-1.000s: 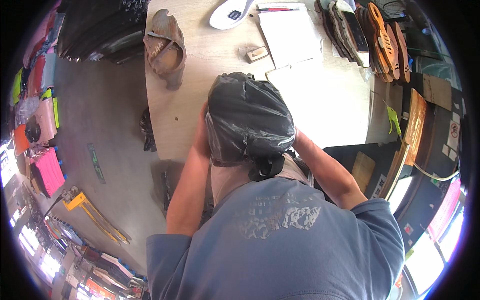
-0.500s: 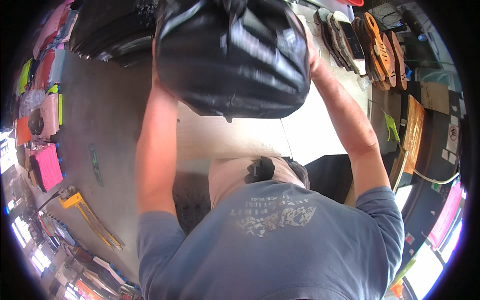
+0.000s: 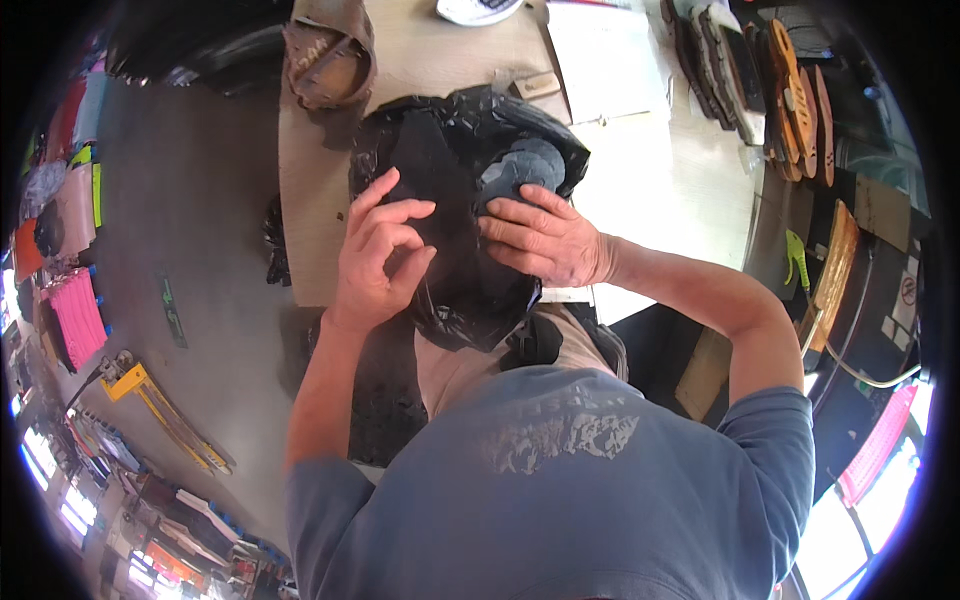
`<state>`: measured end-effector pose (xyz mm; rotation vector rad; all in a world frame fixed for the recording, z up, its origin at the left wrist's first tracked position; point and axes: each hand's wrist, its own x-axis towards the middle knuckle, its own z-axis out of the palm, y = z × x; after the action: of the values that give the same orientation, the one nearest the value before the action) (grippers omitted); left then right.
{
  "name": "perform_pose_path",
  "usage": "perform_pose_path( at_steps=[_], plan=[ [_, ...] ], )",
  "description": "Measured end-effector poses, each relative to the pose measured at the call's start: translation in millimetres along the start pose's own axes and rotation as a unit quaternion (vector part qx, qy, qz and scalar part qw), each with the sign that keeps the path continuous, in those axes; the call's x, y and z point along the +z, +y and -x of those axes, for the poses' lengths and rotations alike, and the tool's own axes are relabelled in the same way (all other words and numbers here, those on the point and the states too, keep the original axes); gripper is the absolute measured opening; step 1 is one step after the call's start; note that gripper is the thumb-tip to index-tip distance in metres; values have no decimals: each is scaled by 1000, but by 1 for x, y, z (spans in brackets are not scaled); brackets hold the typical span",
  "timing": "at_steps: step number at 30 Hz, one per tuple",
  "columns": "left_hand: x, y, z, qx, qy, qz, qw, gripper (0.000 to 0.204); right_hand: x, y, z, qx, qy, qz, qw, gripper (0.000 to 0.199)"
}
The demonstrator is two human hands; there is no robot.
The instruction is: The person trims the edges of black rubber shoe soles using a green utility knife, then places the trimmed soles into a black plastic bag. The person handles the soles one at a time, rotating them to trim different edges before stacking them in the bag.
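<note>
A black plastic bag lies with its mouth open at the near edge of the table, part of it hanging over my lap. Inside it are dark, flat pieces; a grey-blue piece with a rounded edge shows at its right side. My right hand rests on that piece, its fingers stretched out to the left. Over the left part of the bag hovers my left hand, fingers curled but apart, with nothing seen between them. The bag's deeper contents are hidden.
On the pale table sit a brown container at far left, a small block behind the bag and a white dish at the back. Sole-shaped pieces hang at right. A yellow-handled tool lies at left.
The bag, held up closed between both hands before, now lies lower and nearer with its mouth open. Both hands have come off its sides; the right one now touches a piece inside.
</note>
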<state>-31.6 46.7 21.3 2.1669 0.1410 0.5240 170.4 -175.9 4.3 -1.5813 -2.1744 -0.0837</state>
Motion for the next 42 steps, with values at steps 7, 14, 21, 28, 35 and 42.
perform_pose_path(
  at_steps=[7,14,21,28,35,42],
  plan=[
    [-16,42,-14,-40,-16,-137,990,44,-17,-8,-21,2,-28,-3,1000,34],
    [16,54,-17,-66,-49,-301,950,69,-26,-19,-25,23,-57,-35,997,47],
    [10,57,-3,-58,-115,-305,944,68,-52,-27,-31,50,-155,-148,975,72],
    [30,69,0,-95,-96,-273,953,75,-62,-12,-38,41,-134,-254,957,59],
    [30,64,6,-91,-98,-276,952,81,-53,39,-92,171,74,-211,960,35],
    [30,68,11,-97,-78,-248,961,84,-17,28,-109,216,17,-209,954,44]
  ],
)
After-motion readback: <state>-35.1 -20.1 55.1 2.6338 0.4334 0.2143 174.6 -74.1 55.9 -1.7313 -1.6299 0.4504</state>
